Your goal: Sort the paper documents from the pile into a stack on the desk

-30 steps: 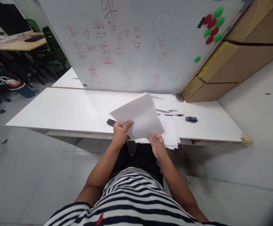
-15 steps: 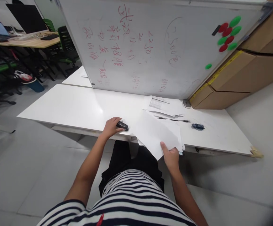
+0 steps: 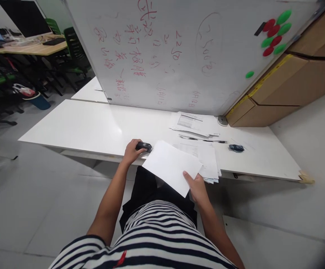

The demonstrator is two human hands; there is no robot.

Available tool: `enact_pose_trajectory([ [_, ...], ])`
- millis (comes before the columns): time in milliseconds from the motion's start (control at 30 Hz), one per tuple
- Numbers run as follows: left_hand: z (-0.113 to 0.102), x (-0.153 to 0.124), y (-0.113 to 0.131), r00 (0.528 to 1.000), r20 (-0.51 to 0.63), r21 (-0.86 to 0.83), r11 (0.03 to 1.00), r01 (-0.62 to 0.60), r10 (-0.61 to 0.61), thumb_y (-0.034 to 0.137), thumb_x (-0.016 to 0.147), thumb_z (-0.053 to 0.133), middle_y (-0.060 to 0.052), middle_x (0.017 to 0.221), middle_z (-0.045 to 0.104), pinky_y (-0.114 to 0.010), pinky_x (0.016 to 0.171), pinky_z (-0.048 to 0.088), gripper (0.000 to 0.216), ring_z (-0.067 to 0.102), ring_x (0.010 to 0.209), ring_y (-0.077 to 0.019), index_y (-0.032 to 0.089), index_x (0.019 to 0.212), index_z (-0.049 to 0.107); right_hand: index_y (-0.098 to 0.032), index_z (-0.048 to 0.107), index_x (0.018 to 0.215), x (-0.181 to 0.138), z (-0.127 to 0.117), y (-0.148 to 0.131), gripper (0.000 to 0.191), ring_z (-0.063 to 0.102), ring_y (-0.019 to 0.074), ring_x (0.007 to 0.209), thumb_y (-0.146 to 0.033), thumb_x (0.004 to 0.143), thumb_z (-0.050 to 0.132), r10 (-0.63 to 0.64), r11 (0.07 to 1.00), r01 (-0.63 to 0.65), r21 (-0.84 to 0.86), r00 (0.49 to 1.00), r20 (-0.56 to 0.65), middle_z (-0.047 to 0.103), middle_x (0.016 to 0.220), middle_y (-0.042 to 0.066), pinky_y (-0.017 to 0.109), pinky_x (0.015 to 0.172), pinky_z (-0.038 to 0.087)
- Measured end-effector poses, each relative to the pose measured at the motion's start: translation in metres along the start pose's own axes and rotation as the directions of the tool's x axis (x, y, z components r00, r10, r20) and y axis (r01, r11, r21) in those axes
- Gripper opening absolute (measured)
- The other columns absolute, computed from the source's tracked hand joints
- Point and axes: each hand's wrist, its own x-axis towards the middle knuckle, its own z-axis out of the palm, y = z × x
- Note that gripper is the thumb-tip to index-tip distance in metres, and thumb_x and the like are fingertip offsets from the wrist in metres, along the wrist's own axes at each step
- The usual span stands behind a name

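My left hand is closed around a black stapler near the front edge of the white table. Between thumb and fingers, my right hand pinches white paper by its right corner; whether it is one sheet or more I cannot tell. The paper's upper left corner lies close to the stapler's front end, and its lower part sticks out past the table edge over my lap. Partly under it, to the right, lies a stack of printed sheets.
Another pile of printed papers lies by the whiteboard, with a pen in front of it. A dark blue object rests farther right. Cardboard boxes stand behind at the right.
My right hand has drawn the paper left and toward me, off the printed stack, bringing its corner near the stapler. My left hand has turned the stapler slightly, still holding it.
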Motion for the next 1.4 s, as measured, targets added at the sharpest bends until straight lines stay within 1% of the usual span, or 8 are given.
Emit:
enact_pose_trajectory([
  [233,-0.001,-0.002,-0.001,1.000,0.008,-0.045,0.999,0.022,-0.022,0.038,0.074,0.068,-0.003,0.105,0.059,-0.034,0.085,0.045,0.037,0.056,0.098,-0.0205,0.024,0.106,0.055,-0.016,0.068,0.104,0.001,0.012,-0.005,0.041,0.067,0.0291,0.100,-0.047,0.077,0.066,-0.007,0.986,0.017,-0.168,0.998,0.063,0.072,0.108,0.010,0.041,0.087,0.052],
  [600,-0.002,0.000,0.001,0.999,0.030,-0.045,0.999,0.019,-0.017,0.039,0.073,0.069,-0.004,0.107,0.059,-0.037,0.088,0.046,0.037,0.057,0.100,-0.0218,0.025,0.104,0.056,-0.016,0.068,0.104,-0.002,0.008,-0.006,0.037,0.066,0.0288,0.101,-0.043,0.079,0.062,0.042,0.984,-0.027,-0.175,0.996,0.084,0.072,0.108,0.009,0.039,0.085,0.052],
  [800,-0.011,-0.004,0.007,0.984,0.176,-0.008,1.000,-0.013,0.014,0.043,0.072,0.069,-0.006,0.118,0.057,-0.039,0.096,0.044,0.046,0.054,0.111,-0.0247,0.026,0.113,0.056,-0.018,0.067,0.105,0.000,0.020,0.000,0.039,0.066,0.0286,0.102,-0.046,0.078,0.064,0.046,0.997,-0.032,-0.070,0.978,0.204,0.072,0.109,0.008,0.040,0.087,0.051],
  [933,-0.034,0.003,0.019,0.918,0.391,0.026,0.998,0.058,-0.063,0.056,0.072,0.066,-0.006,0.140,0.046,-0.044,0.106,0.036,0.061,0.036,0.134,-0.0315,0.031,0.127,0.053,-0.018,0.068,0.106,0.001,0.019,0.009,0.042,0.066,0.0294,0.102,-0.048,0.077,0.065,0.055,0.996,-0.039,-0.075,0.972,0.230,0.072,0.109,0.009,0.043,0.090,0.050],
  [1000,-0.041,0.016,0.031,0.895,0.429,0.022,0.992,0.127,-0.124,0.062,0.078,0.056,-0.004,0.144,0.044,-0.045,0.108,0.034,0.056,0.029,0.139,-0.0318,0.033,0.127,0.054,-0.017,0.068,0.106,-0.001,0.018,0.010,0.044,0.066,0.0296,0.102,-0.050,0.077,0.065,0.059,0.996,-0.040,-0.084,0.970,0.237,0.071,0.110,0.010,0.044,0.089,0.050],
  [1133,-0.020,0.045,0.057,0.972,0.113,0.005,0.979,0.205,-0.204,0.060,0.090,0.035,-0.006,0.129,0.057,-0.050,0.111,0.027,0.048,0.040,0.131,-0.0277,0.027,0.116,0.059,-0.017,0.066,0.109,-0.008,0.020,0.003,0.047,0.065,0.0285,0.102,-0.050,0.076,0.066,-0.042,0.992,0.060,-0.111,0.986,0.159,0.071,0.110,0.010,0.042,0.090,0.050],
  [1233,0.017,0.050,0.067,0.976,-0.126,0.111,0.975,0.193,-0.179,0.053,0.089,0.046,-0.011,0.124,0.057,-0.066,0.110,0.011,0.037,0.027,0.138,-0.0362,0.023,0.102,0.062,-0.017,0.064,0.113,-0.013,0.025,-0.003,0.047,0.064,0.0261,0.103,-0.048,0.078,0.064,-0.168,0.976,0.177,-0.128,0.983,0.077,0.070,0.114,0.010,0.040,0.092,0.049],
  [1400,0.049,0.039,0.061,0.985,-0.172,0.223,0.973,0.064,-0.025,0.046,0.084,0.056,-0.011,0.133,0.052,-0.067,0.110,-0.001,0.028,0.014,0.143,-0.0369,0.023,0.098,0.062,-0.018,0.061,0.117,-0.014,0.027,-0.006,0.043,0.065,0.0240,0.101,-0.044,0.083,0.058,-0.201,0.958,0.211,-0.194,0.977,0.073,0.070,0.114,0.009,0.037,0.091,0.049],
])
